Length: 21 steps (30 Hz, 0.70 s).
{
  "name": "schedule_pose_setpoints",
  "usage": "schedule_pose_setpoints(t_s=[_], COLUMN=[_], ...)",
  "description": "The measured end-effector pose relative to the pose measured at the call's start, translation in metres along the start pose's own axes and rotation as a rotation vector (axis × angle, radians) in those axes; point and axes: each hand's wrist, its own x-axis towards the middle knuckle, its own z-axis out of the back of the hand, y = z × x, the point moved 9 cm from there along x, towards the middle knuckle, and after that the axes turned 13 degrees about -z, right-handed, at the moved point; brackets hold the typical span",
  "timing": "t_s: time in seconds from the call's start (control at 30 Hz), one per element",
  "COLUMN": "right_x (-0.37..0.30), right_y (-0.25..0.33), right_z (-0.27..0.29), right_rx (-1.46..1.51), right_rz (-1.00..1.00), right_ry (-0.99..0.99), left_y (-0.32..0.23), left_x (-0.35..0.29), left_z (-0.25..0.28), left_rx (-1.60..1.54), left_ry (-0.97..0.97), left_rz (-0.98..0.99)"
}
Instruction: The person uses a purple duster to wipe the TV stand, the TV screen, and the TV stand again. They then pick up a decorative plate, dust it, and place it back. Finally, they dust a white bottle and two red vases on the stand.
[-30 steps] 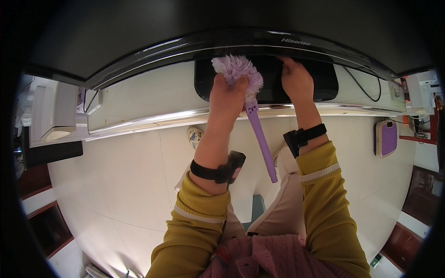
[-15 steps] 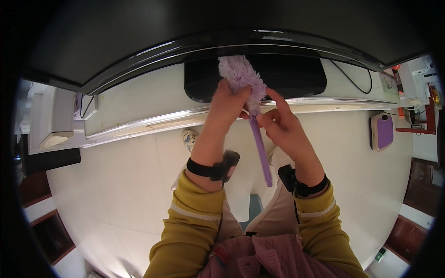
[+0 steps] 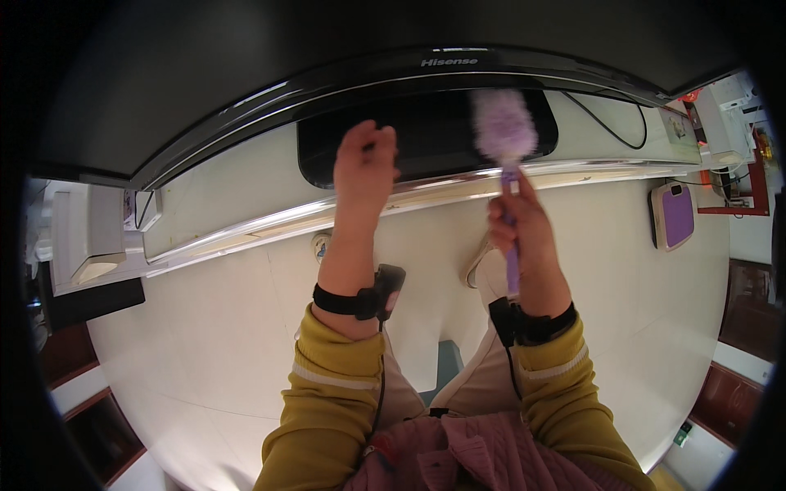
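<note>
A purple duster (image 3: 505, 131) with a fluffy lilac head and a slim plastic handle is in my right hand (image 3: 524, 221). My fingers wrap round the handle just below the head, and the handle's lower end runs down along my wrist. The fluffy head, somewhat blurred, lies over the right part of the black television base (image 3: 426, 135). To the left, my left hand (image 3: 366, 159) hovers over the base with nothing in it, its fingers loosely bent and slightly apart.
Above the base spans a large black television (image 3: 393, 33). The base rests on a pale cabinet top (image 3: 237, 159) with a shiny front edge. A black cable (image 3: 610, 127) curves at the right. On the floor at the right is a purple scale (image 3: 675, 215).
My left hand has come off the duster and moved left. My right hand now grips the handle and has carried the duster right, turning it more upright.
</note>
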Motion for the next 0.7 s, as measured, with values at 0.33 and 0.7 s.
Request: schedule_pose_setpoints(t_s=[0.33,0.7], right_x=[-0.016,0.008], right_y=[-0.088,-0.05], right_z=[-0.059,-0.015], right_rx=[-0.474,0.24], right_rz=[-0.288,-0.107], right_ry=[0.283,0.024], left_y=[0.008,-0.011], left_x=[0.008,0.001], left_z=[0.059,0.071], left_rx=[-0.041,-0.03], left_ry=[-0.335,-0.345], left_rz=[-0.001,0.032])
